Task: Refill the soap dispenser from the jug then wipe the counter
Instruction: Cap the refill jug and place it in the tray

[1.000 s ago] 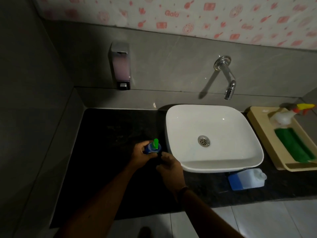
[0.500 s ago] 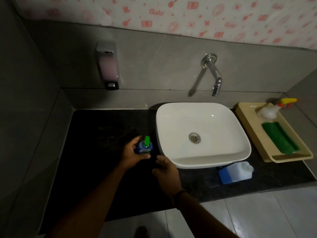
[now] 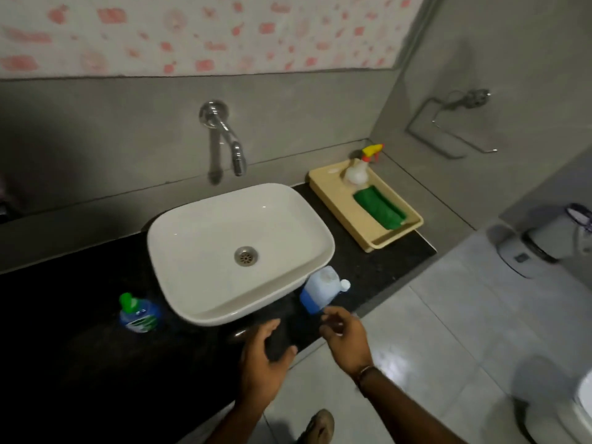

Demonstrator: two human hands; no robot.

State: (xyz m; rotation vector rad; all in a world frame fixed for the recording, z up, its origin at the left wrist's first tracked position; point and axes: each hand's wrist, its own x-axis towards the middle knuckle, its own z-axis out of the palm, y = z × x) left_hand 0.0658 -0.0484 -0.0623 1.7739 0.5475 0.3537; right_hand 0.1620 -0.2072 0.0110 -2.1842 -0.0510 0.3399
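Fingers (image 3: 333,315) of the right hand (image 3: 347,342) are loosely spread and hold nothing, just short of the jug (image 3: 318,291) lying at the tabletop's (image 3: 368,270) front edge beside the sink (image 3: 192,238), seemingly to pick it up. The left hand (image 3: 264,363) hovers open and empty nearby, likely to help. The soap dispenser (image 3: 139,314) stands left of the sink near that edge, awaiting its refill.

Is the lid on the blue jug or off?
On. The jug has its white cap sitting on its neck.
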